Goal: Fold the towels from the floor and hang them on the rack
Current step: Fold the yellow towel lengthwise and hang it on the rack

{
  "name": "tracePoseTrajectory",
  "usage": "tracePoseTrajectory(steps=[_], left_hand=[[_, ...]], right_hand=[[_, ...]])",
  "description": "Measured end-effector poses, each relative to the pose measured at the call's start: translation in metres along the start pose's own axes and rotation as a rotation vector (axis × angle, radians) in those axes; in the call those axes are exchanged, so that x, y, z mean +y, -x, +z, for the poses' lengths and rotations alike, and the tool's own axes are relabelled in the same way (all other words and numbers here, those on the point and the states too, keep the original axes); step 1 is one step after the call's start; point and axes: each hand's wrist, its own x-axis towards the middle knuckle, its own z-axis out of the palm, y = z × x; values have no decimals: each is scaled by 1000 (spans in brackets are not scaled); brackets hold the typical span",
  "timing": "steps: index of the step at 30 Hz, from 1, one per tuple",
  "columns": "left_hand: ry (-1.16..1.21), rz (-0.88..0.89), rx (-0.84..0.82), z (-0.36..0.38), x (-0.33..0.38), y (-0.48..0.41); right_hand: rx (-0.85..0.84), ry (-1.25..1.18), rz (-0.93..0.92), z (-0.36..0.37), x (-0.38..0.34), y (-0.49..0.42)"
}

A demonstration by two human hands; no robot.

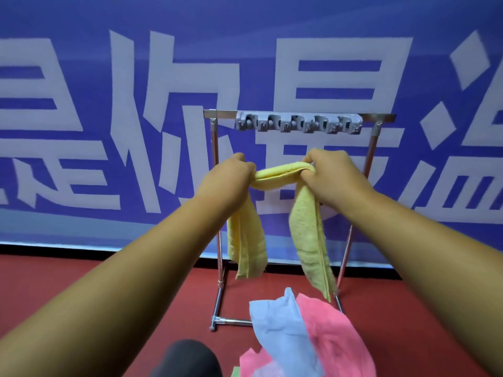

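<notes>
Your left hand (231, 172) and your right hand (333, 174) are each closed tight around the yellow towel (283, 172), bunched into a roll between them, and its two ends hang down under your fists. You hold it in the air before the metal rack (223, 114), lower than its top bar. A blue towel (280, 330) and a pink towel (336, 340) lie heaped on the red floor (109, 284).

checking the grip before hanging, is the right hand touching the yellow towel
Touching. The head view shows the right hand curled round the bunched yellow towel, with cloth hanging down below the fist.
</notes>
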Motion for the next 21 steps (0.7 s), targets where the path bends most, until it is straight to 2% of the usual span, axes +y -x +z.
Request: tracePoseTrajectory(steps=[6, 14, 16, 21], left_hand=[[75, -15, 48, 11, -24, -18], [39, -222, -74, 21, -62, -63], [133, -289, -123, 25, -64, -75], [538, -433, -176, 37, -72, -91]], right_hand=[[16, 52, -33, 12, -15, -29], [-10, 117, -75, 43, -37, -99], [-6, 128, -107, 51, -45, -116], [-20, 149, -169, 66, -58, -149]])
